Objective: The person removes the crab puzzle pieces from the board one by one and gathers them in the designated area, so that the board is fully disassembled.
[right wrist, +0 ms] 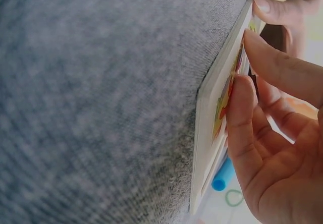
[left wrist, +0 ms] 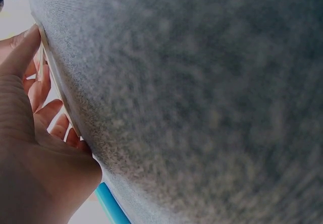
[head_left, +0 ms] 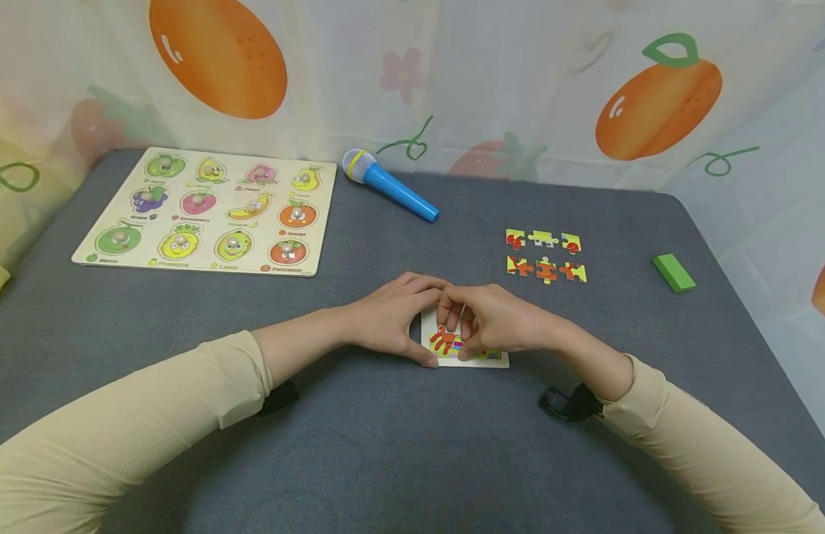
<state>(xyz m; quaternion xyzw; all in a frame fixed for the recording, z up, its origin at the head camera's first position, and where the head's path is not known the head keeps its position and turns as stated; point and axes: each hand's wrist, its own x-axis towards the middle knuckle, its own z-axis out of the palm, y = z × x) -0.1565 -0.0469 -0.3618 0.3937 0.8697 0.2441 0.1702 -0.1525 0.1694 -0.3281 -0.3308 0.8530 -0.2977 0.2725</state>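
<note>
A small white puzzle board (head_left: 475, 363) with a bright picture of puzzle pieces lies on the table before me. My left hand (head_left: 394, 315) grips its left side, thumb at the near edge and fingers at the far edge. Over the board, my right hand (head_left: 502, 319) has thumb and forefinger low on the picture, pinching a puzzle piece (head_left: 458, 344) with purple stripes; the fingers cover much of it. In the right wrist view, those fingertips meet the picture inside the white rim of the board. Part of the board's far half is hidden under the hands.
Two rows of loose puzzle pieces (head_left: 546, 270) lie right of the hands, with a green block (head_left: 674, 273) farther right. A blue toy microphone (head_left: 399, 191) lies behind. A wooden fruit board (head_left: 242, 256) stretches across the back left. A fruit-print curtain (head_left: 506, 81) borders the table.
</note>
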